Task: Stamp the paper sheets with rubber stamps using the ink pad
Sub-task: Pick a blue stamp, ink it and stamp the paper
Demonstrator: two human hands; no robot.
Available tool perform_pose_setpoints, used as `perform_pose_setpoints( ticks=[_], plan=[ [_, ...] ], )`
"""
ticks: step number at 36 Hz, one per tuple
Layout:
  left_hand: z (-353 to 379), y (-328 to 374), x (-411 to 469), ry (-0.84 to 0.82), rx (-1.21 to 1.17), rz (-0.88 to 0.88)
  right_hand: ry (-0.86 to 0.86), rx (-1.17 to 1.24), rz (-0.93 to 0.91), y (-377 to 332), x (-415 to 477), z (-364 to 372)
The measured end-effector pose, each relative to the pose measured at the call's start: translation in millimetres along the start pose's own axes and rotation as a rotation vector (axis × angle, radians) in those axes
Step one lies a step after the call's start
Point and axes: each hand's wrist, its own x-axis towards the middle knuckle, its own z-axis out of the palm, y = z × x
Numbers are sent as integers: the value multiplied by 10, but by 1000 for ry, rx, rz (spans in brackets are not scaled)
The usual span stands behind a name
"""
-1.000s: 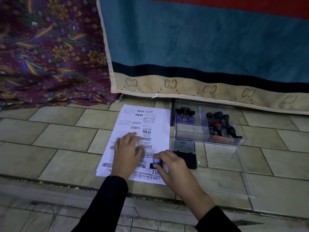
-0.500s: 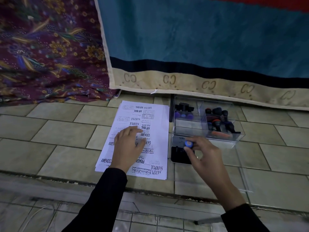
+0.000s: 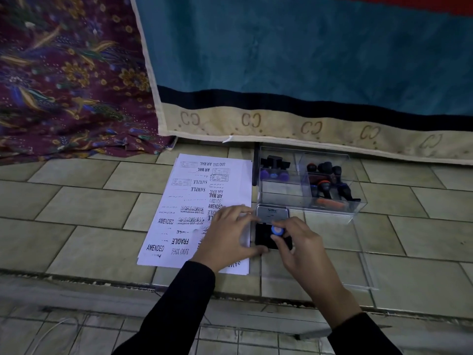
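A stack of white paper sheets (image 3: 197, 201), covered with black stamp prints, lies on the tiled floor. Just right of it sits the open black ink pad (image 3: 262, 237) with its grey lid (image 3: 272, 213) folded back. My right hand (image 3: 299, 242) pinches a blue-topped rubber stamp (image 3: 277, 230) and holds it down on the pad. My left hand (image 3: 227, 234) lies over the sheets' right edge, fingers spread, with its thumb and fingertips touching the pad's left side.
A clear plastic box (image 3: 330, 208) behind the pad holds purple-topped stamps (image 3: 272, 174) and several black and orange ones (image 3: 327, 185). Its clear lid (image 3: 358, 278) lies flat to the right. A teal rug (image 3: 307, 73) and patterned cloth (image 3: 64, 73) lie beyond.
My right hand carried the blue-topped stamp from the paper over to the ink pad and set it down on it. My left hand slid right across the sheets to the pad's edge.
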Motion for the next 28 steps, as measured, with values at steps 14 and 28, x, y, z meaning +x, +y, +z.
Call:
perform_pose_setpoints(
  ticks=[14, 28],
  plan=[
    [-179, -62, -60, 110, -188, -95, 3, 83, 90, -34, 104, -55],
    [-275, -512, -140, 288, 134, -333, -137, 158, -10, -478, 228, 321]
  ],
)
